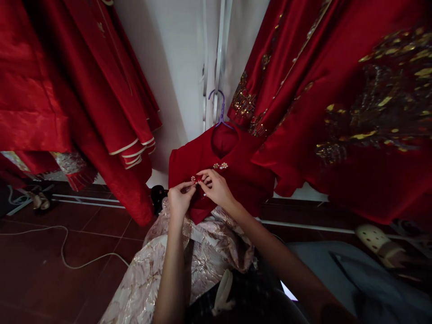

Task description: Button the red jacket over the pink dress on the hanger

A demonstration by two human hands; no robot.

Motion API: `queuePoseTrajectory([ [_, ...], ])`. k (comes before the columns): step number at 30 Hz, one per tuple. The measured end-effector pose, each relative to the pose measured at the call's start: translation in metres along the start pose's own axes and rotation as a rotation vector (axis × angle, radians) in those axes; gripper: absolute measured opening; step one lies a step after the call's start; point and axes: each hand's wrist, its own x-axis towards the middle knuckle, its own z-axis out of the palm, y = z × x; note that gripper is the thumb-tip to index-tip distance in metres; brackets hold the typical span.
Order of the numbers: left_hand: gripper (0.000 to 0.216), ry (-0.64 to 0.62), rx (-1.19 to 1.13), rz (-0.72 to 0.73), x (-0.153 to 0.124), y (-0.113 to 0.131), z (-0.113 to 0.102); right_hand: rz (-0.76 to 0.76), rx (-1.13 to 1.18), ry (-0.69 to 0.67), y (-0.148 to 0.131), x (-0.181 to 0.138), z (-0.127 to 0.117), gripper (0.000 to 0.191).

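Okay, the red top point(245, 180) hangs at twelve o'clock, purple hanger point(221, 108) above. Left hand point(178, 199) and right hand point(216, 186) are both nearly closed, fingertips pinching its front by the beads point(193, 178). I'd keep it taut between them and go gently, no yanking.

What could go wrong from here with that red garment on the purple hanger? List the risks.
1. The left hand and right hand are working at the front of the red garment; a hard pull might crease or strain the cloth there.
2. The garment hangs from one purple hanger, so tugging could make it swing or slip.
3. The small flower-like ornaments might snag or loosen if caught by a finger.
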Motion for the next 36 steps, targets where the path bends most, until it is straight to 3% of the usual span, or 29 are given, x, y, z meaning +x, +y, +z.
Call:
queuePoseTrajectory([
  [7,0.020,-0.043,-0.062,0.027,0.003,-0.008,0.004,-0.006,0.005,-0.010,0.003,0.002,0.002,0.021],
  [11,0.026,-0.035,-0.115,0.053,0.005,-0.016,0.006,0.060,0.138,-0.051,0.008,0.002,-0.017,0.018],
  [13,0.027,-0.130,-0.011,0.081,0.003,-0.016,0.003,0.154,0.190,-0.064,0.009,-0.004,-0.037,0.018],
  [15,0.023,-0.314,0.139,0.146,-0.001,-0.012,-0.001,0.258,0.182,-0.120,0.010,-0.014,-0.058,0.020],
  [20,0.027,-0.564,0.338,0.229,-0.011,0.001,-0.006,0.358,-0.061,-0.374,0.016,-0.047,-0.088,0.018],
  [25,0.019,-0.760,0.325,0.175,-0.014,0.003,0.000,0.355,-0.041,-0.423,0.032,-0.062,-0.074,0.035],
  [30,0.015,-0.744,0.288,0.061,-0.013,0.004,0.000,0.368,-0.041,-0.391,0.040,-0.063,-0.063,0.024],
  [36,0.013,-0.717,0.232,0.026,-0.013,0.007,-0.001,0.384,-0.012,-0.282,0.023,-0.059,-0.066,0.021],
])
